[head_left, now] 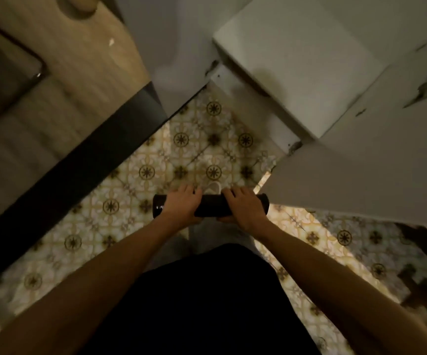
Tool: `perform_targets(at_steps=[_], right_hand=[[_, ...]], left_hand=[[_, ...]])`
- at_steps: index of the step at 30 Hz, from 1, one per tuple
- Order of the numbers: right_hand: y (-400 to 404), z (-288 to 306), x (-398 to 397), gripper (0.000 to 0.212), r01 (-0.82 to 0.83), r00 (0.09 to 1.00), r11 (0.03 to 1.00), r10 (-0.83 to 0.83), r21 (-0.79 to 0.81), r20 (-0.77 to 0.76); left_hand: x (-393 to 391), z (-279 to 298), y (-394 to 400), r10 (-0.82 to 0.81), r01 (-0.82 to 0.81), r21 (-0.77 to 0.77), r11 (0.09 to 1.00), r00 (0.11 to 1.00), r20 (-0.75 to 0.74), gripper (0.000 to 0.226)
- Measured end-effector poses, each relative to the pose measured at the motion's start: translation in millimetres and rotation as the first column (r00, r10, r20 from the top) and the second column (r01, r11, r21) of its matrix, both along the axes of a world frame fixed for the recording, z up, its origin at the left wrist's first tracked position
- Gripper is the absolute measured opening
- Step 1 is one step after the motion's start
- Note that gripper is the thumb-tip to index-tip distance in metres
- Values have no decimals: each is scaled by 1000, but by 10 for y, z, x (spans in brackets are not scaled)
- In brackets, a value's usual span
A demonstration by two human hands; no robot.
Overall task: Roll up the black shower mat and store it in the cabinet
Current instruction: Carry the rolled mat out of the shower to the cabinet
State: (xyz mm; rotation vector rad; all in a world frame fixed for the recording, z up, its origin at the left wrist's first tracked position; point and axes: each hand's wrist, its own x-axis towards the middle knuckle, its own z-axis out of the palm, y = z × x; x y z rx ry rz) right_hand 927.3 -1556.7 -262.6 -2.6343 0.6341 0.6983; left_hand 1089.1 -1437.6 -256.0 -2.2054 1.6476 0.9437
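Black shower mat (211, 205), fully rolled, held level over the tiled floor (156, 160).
Left hand (181, 204) and right hand (243, 208) wrap their fingers around it, likely stopping it unrolling, just beside the white cabinet (297, 80).

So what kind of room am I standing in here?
Most likely a bathroom. You hold a rolled black shower mat in both hands over a patterned tile floor, with a white cabinet ahead and a wood-look counter to the left.
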Motion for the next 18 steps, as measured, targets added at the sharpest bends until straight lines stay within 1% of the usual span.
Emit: perform_targets(at_steps=[3,5,10,12,15,18], right_hand=[[-326,0,218,85,108,994,993,-108,44,5],[-515,54,337,83,178,984,983,-178,52,-8],[-913,68,640,74,277,961,960,-277,35,8],[-1044,11,762,73,322,946,946,-323,35,16],[-1145,-139,954,73,403,915,915,-404,17,19],[-1260,-434,1200,73,509,860,860,-507,-32,51]], left_hand=[[333,-9,-521,-121,121,18,992,993,-12,79],[526,26,-812,-172,173,8,985,985,-27,77],[987,-28,-1392,-302,300,-37,953,951,-60,86],[1186,-91,-1611,-348,343,-70,937,934,-80,86],[1475,-255,-1942,-464,456,-94,885,881,-89,85],[1777,-561,-2340,-560,550,-113,828,821,-112,84]])
